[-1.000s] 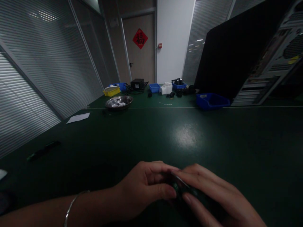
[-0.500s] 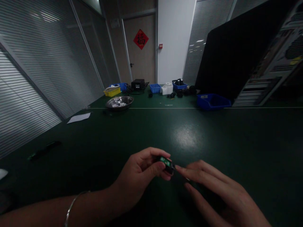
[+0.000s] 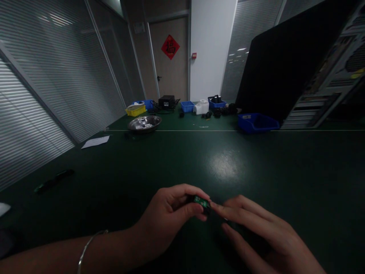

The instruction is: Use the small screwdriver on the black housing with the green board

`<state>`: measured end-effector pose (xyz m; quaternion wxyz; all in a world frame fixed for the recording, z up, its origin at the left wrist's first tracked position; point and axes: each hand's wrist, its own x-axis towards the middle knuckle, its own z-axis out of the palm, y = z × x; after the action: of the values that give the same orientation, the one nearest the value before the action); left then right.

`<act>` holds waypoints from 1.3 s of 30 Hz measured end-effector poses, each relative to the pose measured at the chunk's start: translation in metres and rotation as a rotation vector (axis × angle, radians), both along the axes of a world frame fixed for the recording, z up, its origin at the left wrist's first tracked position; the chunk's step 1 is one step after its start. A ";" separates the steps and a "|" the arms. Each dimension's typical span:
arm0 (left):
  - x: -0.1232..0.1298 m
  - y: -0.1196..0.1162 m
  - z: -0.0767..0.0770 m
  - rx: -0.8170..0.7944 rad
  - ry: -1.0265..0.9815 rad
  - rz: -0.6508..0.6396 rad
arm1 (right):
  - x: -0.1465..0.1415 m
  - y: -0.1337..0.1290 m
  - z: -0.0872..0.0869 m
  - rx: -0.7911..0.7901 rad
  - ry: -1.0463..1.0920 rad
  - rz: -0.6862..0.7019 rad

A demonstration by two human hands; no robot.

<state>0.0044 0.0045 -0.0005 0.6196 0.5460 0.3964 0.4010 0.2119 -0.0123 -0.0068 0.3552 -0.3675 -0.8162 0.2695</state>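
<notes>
A small black part with a green circuit board (image 3: pixel 201 201) on top is pinched between the thumb and fingers of my left hand (image 3: pixel 173 215), above the dark green table. My right hand (image 3: pixel 262 228) is just to the right, its index fingertip at the part's right end. The thumb of that hand is apart from the index finger, and a tiny light spot shows between them, too small to make out. A thin bracelet (image 3: pixel 89 245) is on my left wrist.
On the green table (image 3: pixel 137 163) are a dark object (image 3: pixel 54 180) and a white paper (image 3: pixel 95 142) at left. Farther back are a metal bowl (image 3: pixel 145 125), a yellow bin (image 3: pixel 136 110), a white part (image 3: pixel 201 107) and a blue bin (image 3: pixel 256 123). A computer case (image 3: pixel 310 99) is at right.
My left hand has lowered slightly with the part, which has turned a little. The right hand's index fingertip stays beside its end.
</notes>
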 end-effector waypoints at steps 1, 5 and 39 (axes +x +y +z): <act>0.000 0.000 0.000 -0.013 -0.023 0.002 | 0.001 0.000 0.000 -0.001 0.006 0.004; 0.000 0.000 -0.001 -0.046 -0.088 0.008 | 0.003 -0.002 0.001 0.006 0.012 0.002; -0.003 -0.007 0.001 0.626 0.751 -0.311 | 0.006 -0.005 -0.006 0.031 -0.081 -0.093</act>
<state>0.0012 -0.0020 0.0004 0.2936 0.8643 0.3669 0.1795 0.2175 -0.0173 -0.0129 0.3395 -0.4099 -0.8162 0.2248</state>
